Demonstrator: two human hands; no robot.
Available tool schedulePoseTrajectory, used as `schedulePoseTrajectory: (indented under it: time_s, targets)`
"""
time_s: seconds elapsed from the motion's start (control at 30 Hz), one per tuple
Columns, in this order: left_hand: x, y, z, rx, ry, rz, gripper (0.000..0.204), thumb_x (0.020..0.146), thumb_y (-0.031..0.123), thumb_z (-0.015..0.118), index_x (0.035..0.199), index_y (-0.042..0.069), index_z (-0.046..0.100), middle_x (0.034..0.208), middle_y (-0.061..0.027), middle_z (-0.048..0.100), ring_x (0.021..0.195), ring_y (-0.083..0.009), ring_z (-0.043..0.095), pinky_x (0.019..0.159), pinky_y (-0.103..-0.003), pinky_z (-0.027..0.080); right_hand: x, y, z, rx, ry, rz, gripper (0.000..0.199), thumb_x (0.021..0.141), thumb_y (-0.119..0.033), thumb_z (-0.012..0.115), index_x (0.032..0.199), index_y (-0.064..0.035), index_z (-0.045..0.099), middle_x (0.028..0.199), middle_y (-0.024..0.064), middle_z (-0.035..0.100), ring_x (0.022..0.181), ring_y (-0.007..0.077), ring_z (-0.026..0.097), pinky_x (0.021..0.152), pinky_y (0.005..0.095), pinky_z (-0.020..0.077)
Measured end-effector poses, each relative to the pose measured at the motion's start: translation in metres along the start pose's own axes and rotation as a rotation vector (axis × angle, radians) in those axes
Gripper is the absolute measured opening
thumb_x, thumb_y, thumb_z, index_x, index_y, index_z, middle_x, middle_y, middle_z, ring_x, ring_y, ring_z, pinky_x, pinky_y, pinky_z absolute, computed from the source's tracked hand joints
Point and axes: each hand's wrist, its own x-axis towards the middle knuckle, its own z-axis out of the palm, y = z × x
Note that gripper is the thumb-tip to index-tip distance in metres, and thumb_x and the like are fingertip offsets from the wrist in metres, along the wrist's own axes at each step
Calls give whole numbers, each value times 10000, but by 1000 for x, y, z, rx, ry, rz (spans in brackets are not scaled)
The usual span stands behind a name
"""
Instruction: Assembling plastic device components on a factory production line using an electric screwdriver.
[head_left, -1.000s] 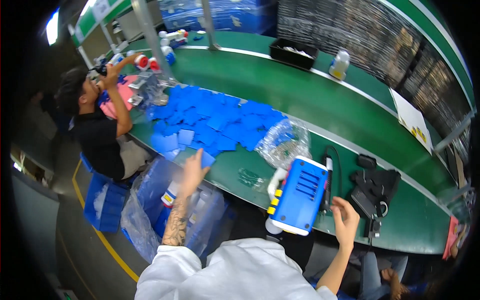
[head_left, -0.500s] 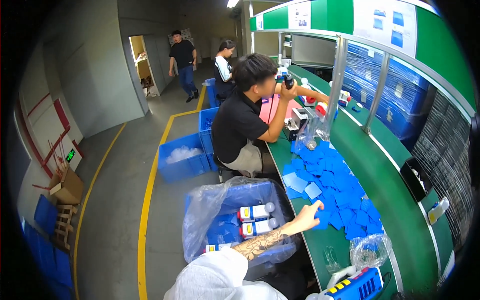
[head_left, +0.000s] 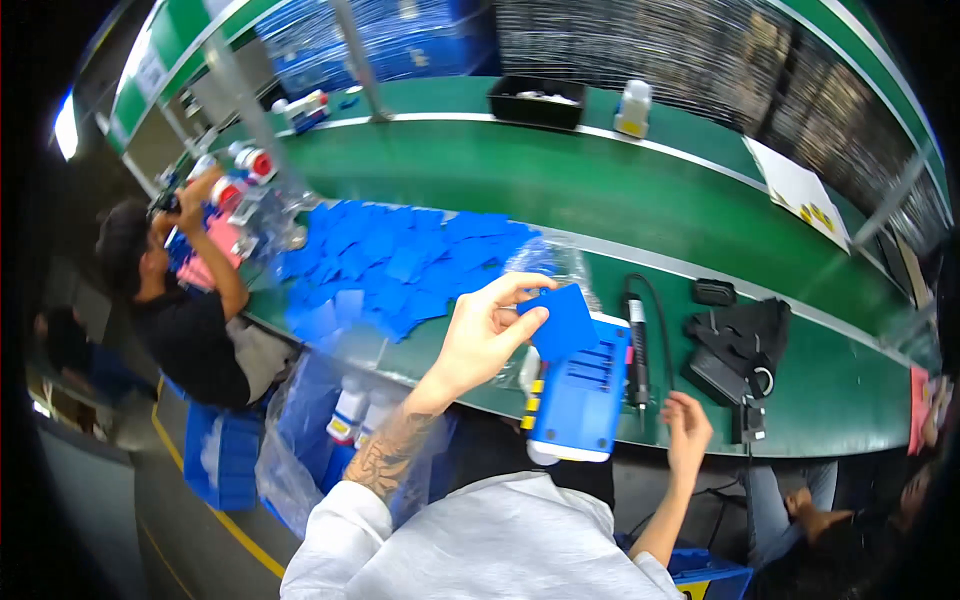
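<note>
1 blue square sheet (head_left: 564, 325) is pinched in the left hand (head_left: 480, 338), jutting right of its thumb, over the blue device (head_left: 575, 405); the empty right hand (head_left: 688, 430), loosely curled, hovers near the electric screwdriver (head_left: 638, 352).

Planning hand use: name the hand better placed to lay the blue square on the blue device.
Left, likely: the left hand pinches the blue square, which overlaps the blue device in view; the right hand looks empty.

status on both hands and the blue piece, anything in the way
Left hand pinching blue piece. Right hand empty, fingers half curled. Piece overlaps blue device in view, nothing seen between; corded tool alongside.
</note>
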Motion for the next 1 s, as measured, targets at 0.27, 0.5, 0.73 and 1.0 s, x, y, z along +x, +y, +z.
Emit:
schedulePoseTrajectory:
  time_s: [0.27,0.5,0.73,1.0]
  targets:
    - [6,-11,53,334,-366,-108,226,793,58,593,1019,48,587,850,-106,633,597,-95,608,557,-227,471,-7,23,-32,22,-81,38,175,860,-61,510,991,30,582,872,101,626,764,126,579,707,236,454]
    - [13,4,46,562,-381,-158,223,775,49,582,998,66,587,865,-133,637,637,-194,646,563,-292,502,-2,20,-29,64,-133,64,173,866,-65,511,985,41,578,876,108,623,767,128,580,712,239,459]
    - [10,-15,46,593,-376,95,225,758,65,591,982,70,604,834,-185,619,750,-323,613,680,-360,486,2,-3,9,222,-217,-15,163,859,-43,515,984,37,582,872,97,620,766,129,586,721,242,466]
    - [-11,-45,33,664,-240,54,535,716,141,679,1220,143,499,1175,-193,405,1104,-360,412,923,-404,366,22,-50,64,248,-260,-67,424,855,-133,539,1246,-28,414,1253,108,446,1136,218,435,875,340,422]
